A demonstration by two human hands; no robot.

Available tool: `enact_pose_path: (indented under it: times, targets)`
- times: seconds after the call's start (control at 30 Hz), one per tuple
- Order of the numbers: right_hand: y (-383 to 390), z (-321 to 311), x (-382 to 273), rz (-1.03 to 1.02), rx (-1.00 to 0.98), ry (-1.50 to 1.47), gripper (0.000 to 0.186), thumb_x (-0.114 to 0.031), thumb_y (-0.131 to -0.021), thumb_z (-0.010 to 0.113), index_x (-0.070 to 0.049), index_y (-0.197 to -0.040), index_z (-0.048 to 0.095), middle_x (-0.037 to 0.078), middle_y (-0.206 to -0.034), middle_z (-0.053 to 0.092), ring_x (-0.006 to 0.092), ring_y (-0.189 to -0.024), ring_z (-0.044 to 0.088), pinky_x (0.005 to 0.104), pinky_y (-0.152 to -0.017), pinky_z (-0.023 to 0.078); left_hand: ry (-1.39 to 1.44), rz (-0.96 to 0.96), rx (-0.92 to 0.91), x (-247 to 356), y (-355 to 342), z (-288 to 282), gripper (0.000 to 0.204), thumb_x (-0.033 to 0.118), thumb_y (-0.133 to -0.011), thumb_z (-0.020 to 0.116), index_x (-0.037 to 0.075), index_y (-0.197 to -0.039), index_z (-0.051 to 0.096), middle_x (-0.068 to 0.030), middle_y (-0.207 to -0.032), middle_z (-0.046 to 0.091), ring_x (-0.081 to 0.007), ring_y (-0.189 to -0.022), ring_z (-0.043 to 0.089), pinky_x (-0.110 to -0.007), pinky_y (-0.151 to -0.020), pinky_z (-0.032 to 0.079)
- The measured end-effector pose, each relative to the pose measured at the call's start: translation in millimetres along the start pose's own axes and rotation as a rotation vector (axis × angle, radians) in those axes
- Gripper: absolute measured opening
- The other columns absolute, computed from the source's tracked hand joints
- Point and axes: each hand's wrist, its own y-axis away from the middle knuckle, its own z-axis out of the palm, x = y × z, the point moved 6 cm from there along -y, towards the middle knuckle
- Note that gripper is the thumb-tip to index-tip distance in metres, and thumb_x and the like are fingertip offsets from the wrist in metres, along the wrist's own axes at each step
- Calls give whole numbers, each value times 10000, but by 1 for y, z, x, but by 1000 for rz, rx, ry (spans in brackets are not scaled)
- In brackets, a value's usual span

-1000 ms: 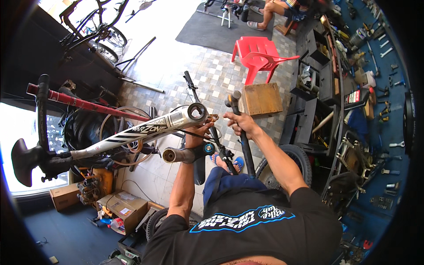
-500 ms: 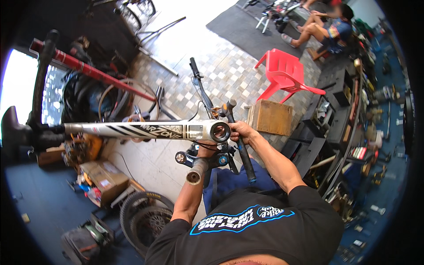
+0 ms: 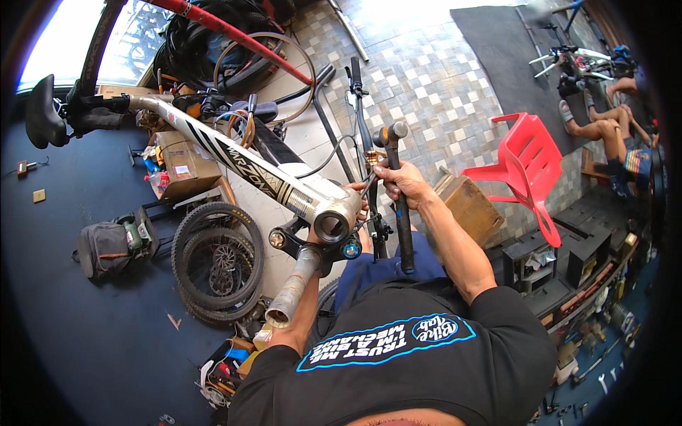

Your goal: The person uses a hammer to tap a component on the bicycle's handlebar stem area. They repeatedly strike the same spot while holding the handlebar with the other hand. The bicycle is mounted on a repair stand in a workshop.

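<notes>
A white bicycle frame [image 3: 241,167] with black markings slants across in front of me, its open head tube [image 3: 332,226] facing up at me. Below it sits a black fork crown, with a worn metal steerer tube [image 3: 293,285] sticking out toward me. My left hand [image 3: 359,201] is mostly hidden behind the head tube; its visible fingers curl against the tube's far side. In my right hand [image 3: 403,183] is a hammer [image 3: 403,234], gripped by its dark handle with the head [image 3: 390,134] upward. A handlebar [image 3: 359,92] with cables lies just beyond.
Right of my arm stand a wooden box [image 3: 469,211] and a red plastic chair [image 3: 522,167]. Bicycle wheels [image 3: 217,263], a backpack [image 3: 106,248] and a cardboard box [image 3: 186,165] are at left. Black shelving [image 3: 561,263] lines the right; another person sits at far right.
My view has turned toward the left. The frame now slants down toward the head tube instead of lying level, and the steerer tube points more to the lower left. The hammer stays in my right hand.
</notes>
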Motion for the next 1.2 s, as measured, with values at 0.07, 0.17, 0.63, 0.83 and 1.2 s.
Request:
enact_pose_path:
  times: [0.07,0.17,0.63,0.83,1.2]
  targets:
    - [-6,3,-9,-13,-27,-12,212,-167,-915,740,-36,-996,595,-17,-662,553,44,-430,421,219,-388,343,77,-1,-52,12,-3,15,656,291,-1002,573,2,-1524,299,-264,-1231,586,-383,-1013,680,-424,-843,610]
    - [-20,15,-21,42,-100,1,202,-168,-917,736,-33,-983,602,-27,-639,535,39,-424,410,220,-391,340,5,276,-130,16,-1,21,710,301,-955,648,-9,-1503,320,-313,-1252,557,-468,-1108,621,-545,-850,602]
    - [-36,37,-22,169,-248,167,263,-203,-873,792,-56,-995,612,-17,-567,522,60,-404,417,226,-377,336,-18,178,472,31,8,65,376,430,-1003,592,62,-1001,669,-59,-764,669,-150,-622,654,-244,-507,527]
    - [-34,38,-25,132,-234,257,260,-210,-881,781,-54,-1014,621,8,-618,590,59,-409,426,229,-382,343,153,85,394,24,-3,61,364,427,-1005,595,75,-932,649,-53,-758,655,-145,-517,604,-260,-398,456]
    - [-34,46,-37,130,-262,327,272,-198,-873,776,-38,-1032,625,67,-789,710,51,-436,435,219,-396,358,65,165,520,34,2,56,338,350,-991,641,55,-829,609,-31,-686,566,-125,-602,534,-238,-501,453]
